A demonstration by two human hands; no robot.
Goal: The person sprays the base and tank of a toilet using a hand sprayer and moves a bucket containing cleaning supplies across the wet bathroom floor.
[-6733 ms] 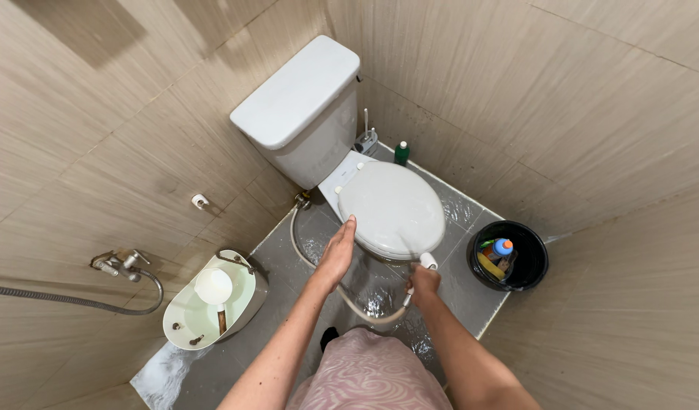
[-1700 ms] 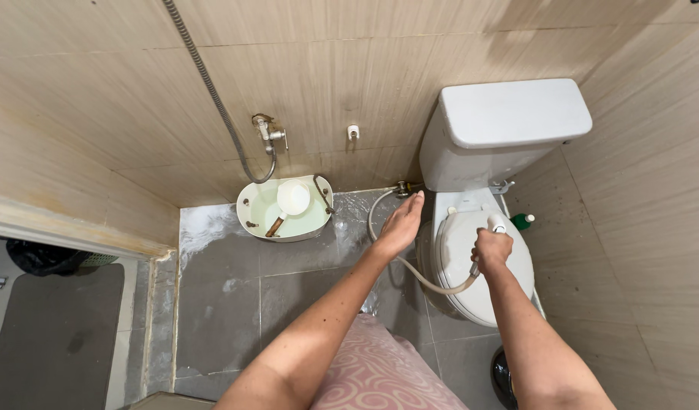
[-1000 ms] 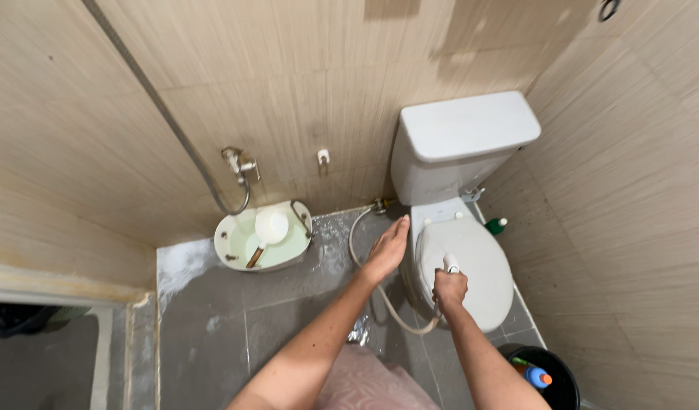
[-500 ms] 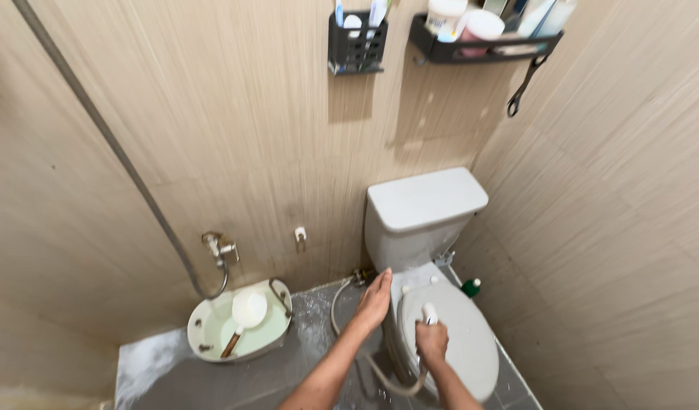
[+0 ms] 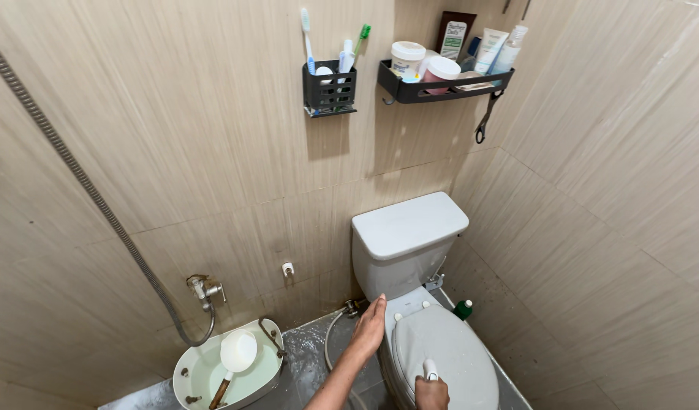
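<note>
Right hand fingers wrap the white sprayer over the toilet lid.

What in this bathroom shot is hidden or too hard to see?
- Head view: right hand on the white sprayer is cut by the bottom edge; its grip is unclear.
- Toilet bowl inside: covered by the closed lid.
- Green bottle: half hidden behind the toilet.

Beige tiled walls meet in a corner behind the white toilet cistern. Above it hang a black toothbrush holder and a black shelf of jars and tubes. Left of it, wet grey floor carries a pale basin below a wall tap.
</note>
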